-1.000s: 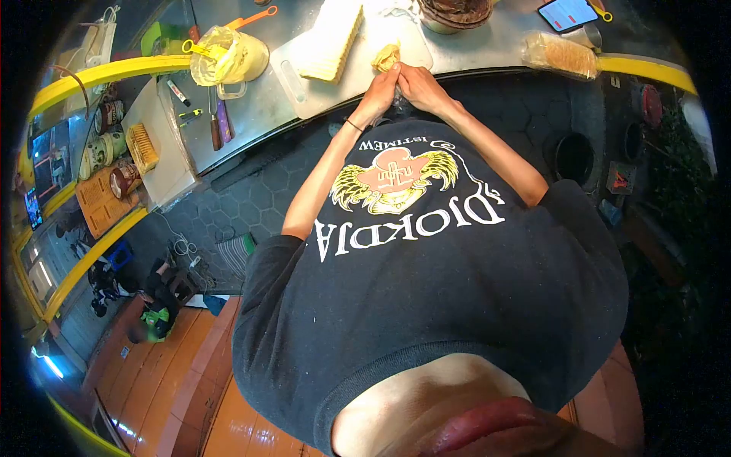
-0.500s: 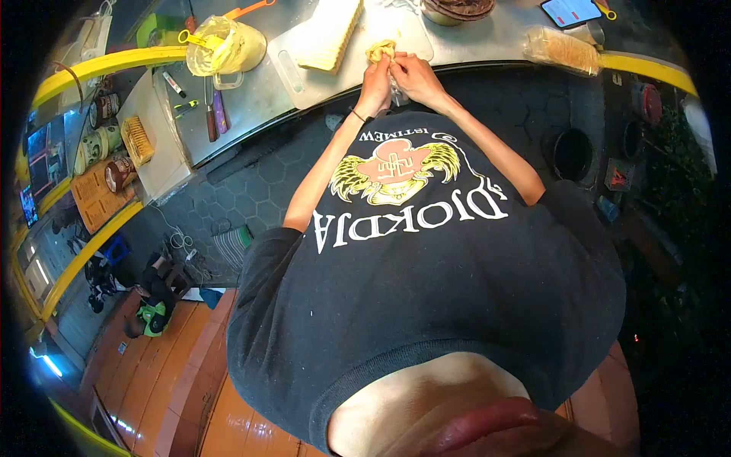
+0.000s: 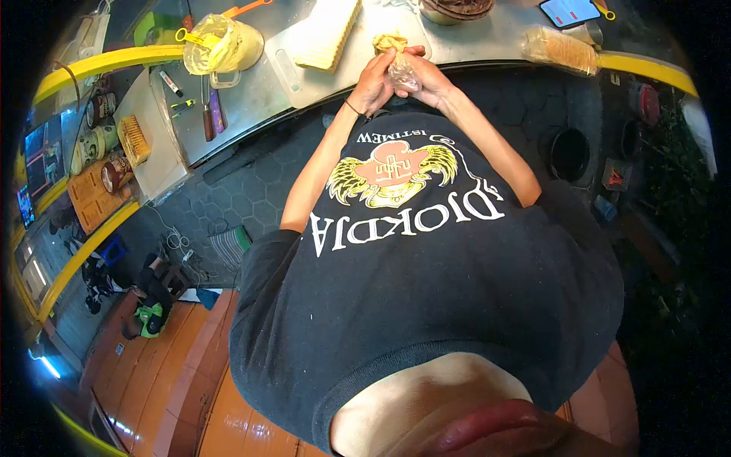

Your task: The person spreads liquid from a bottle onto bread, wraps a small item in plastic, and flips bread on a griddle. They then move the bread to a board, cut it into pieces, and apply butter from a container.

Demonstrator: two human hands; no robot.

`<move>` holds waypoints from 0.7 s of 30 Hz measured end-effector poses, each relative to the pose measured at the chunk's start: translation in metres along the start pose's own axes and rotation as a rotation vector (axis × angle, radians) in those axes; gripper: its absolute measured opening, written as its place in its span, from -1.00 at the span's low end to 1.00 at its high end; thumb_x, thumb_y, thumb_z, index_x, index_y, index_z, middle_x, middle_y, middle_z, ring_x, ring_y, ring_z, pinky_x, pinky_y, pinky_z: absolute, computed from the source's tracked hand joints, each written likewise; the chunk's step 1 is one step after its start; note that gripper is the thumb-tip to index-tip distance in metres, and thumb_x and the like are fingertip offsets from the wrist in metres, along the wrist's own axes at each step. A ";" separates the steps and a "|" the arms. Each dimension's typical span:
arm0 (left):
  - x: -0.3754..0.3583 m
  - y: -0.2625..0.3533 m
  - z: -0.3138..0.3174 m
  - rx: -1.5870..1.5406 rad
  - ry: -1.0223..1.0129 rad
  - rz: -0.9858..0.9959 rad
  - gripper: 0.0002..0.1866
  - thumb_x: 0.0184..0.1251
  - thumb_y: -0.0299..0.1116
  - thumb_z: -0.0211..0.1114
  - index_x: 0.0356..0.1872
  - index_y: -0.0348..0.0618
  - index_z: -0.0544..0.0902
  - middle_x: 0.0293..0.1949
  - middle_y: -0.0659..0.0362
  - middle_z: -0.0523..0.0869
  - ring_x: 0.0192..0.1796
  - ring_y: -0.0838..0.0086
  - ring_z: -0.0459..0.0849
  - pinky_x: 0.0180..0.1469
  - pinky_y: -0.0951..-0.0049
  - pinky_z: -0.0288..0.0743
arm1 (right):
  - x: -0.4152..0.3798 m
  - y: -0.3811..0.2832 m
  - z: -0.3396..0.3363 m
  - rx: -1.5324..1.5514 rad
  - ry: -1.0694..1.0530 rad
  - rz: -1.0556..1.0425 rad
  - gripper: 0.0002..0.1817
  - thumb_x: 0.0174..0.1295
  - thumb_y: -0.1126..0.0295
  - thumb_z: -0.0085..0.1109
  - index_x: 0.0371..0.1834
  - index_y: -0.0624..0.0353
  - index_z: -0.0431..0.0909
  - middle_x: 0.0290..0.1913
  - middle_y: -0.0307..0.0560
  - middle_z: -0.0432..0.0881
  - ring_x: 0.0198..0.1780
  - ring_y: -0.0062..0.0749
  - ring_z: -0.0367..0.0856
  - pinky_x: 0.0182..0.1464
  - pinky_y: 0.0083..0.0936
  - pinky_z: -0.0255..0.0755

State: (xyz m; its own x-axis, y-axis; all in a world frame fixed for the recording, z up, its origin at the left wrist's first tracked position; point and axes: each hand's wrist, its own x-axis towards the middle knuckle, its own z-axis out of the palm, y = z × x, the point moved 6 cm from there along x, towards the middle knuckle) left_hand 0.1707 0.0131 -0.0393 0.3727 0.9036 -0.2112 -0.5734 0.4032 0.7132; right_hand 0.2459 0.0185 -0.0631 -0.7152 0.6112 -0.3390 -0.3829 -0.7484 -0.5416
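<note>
A small clear plastic bag (image 3: 404, 75) is between my hands at the counter's near edge. Its bunched upper end holds something pale yellow (image 3: 390, 43), whose kind I cannot make out. My left hand (image 3: 371, 82) closes on the bag from the left, thumb near the gathered part. From the other side, my right hand (image 3: 431, 81) cups it with curled fingers. Just beyond and to the left, a thick block of sliced bread (image 3: 329, 34) rests on a white cutting board (image 3: 286, 76).
A tub of yellow spread (image 3: 242, 47) with a yellow scoop stands left. Knives (image 3: 216, 113) lie below it. A bowl of brown filling (image 3: 457, 9), a phone (image 3: 569, 12) and a wrapped bread pack (image 3: 560, 52) are right. A person (image 3: 151, 308) sits lower left.
My hands have turned and spread slightly around the bag. The clear lower part of the bag now shows between them, and the yellow end has shifted a little right.
</note>
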 end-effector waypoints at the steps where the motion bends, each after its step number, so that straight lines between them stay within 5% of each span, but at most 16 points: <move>1: -0.002 0.000 -0.002 0.006 0.028 -0.006 -0.47 0.57 -0.07 -0.09 0.21 -0.39 0.46 0.26 -0.05 0.50 0.22 0.36 0.54 0.19 0.35 0.49 | -0.002 0.001 0.001 0.008 0.078 -0.023 -0.76 0.47 0.17 -0.08 -0.18 0.07 0.49 -0.37 -0.31 0.57 -0.44 -0.61 0.56 -0.54 -0.59 0.44; 5: -0.009 0.002 -0.005 0.087 0.105 0.022 -0.52 0.56 -0.14 -0.05 0.19 -0.37 0.51 0.21 -0.03 0.57 0.04 0.50 0.62 -0.02 0.48 0.55 | -0.008 -0.004 -0.008 -0.164 0.022 -0.002 -0.68 0.48 0.17 -0.15 -0.07 0.16 0.50 -0.31 -0.17 0.63 -0.37 -0.50 0.62 -0.46 -0.50 0.56; 7: -0.006 0.005 -0.005 0.209 0.130 0.026 -0.56 0.54 -0.19 -0.01 0.20 -0.32 0.53 0.02 0.09 0.68 -0.18 0.69 0.57 -0.24 0.63 0.47 | -0.011 -0.018 -0.005 -0.228 -0.034 -0.028 -0.64 0.49 0.16 -0.19 -0.04 0.22 0.50 -0.23 -0.05 0.66 -0.33 -0.43 0.66 -0.40 -0.45 0.61; 9: -0.007 0.002 -0.007 0.214 0.119 0.000 -0.56 0.54 -0.19 0.00 0.21 -0.31 0.53 -0.06 0.18 0.66 -0.22 0.72 0.53 -0.25 0.66 0.43 | -0.016 -0.025 -0.004 -0.058 -0.059 -0.024 -0.57 0.51 0.12 -0.25 -0.04 0.24 0.52 -0.18 0.01 0.67 -0.28 -0.38 0.68 -0.34 -0.43 0.63; 11: -0.004 -0.001 -0.009 0.235 0.086 -0.044 -0.56 0.53 -0.19 0.03 0.23 -0.28 0.52 -0.23 0.35 0.62 -0.29 0.78 0.45 -0.27 0.71 0.36 | -0.017 -0.029 -0.001 -0.110 -0.086 0.030 -0.58 0.49 0.08 -0.12 -0.05 0.23 0.54 -0.19 -0.07 0.65 -0.24 -0.44 0.64 -0.28 -0.43 0.60; 12: -0.001 0.002 0.000 0.130 0.074 0.028 -0.54 0.53 -0.22 -0.02 0.30 -0.29 0.43 0.04 0.25 0.61 -0.15 0.71 0.50 -0.09 0.63 0.42 | -0.016 -0.030 -0.001 -0.206 -0.015 -0.030 -0.62 0.47 0.11 -0.06 -0.04 0.24 0.54 -0.18 -0.09 0.65 -0.24 -0.48 0.63 -0.31 -0.45 0.59; 16: -0.008 0.018 0.015 -0.192 -0.107 0.040 -0.53 0.54 -0.32 -0.13 0.38 -0.31 0.24 0.43 0.07 0.29 0.11 0.47 0.52 0.21 0.27 0.43 | -0.016 -0.040 0.003 -0.325 -0.015 -0.081 -0.73 0.42 0.21 0.08 -0.13 0.22 0.55 -0.23 -0.19 0.64 -0.31 -0.56 0.61 -0.36 -0.45 0.55; 21: -0.008 0.008 -0.002 -0.036 -0.145 -0.003 -0.51 0.58 -0.24 -0.12 0.40 -0.28 0.22 0.41 0.06 0.32 0.10 0.46 0.52 0.20 0.30 0.44 | -0.016 -0.026 0.009 -0.126 -0.042 -0.012 -0.77 0.42 0.25 0.06 -0.21 0.21 0.54 -0.40 -0.27 0.53 -0.45 -0.57 0.51 -0.46 -0.50 0.45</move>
State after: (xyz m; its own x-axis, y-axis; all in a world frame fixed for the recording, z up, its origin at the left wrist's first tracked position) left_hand 0.1618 0.0094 -0.0330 0.4747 0.8730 -0.1122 -0.5969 0.4130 0.6878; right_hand 0.2621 0.0265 -0.0370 -0.7359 0.6069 -0.3004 -0.3174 -0.7010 -0.6386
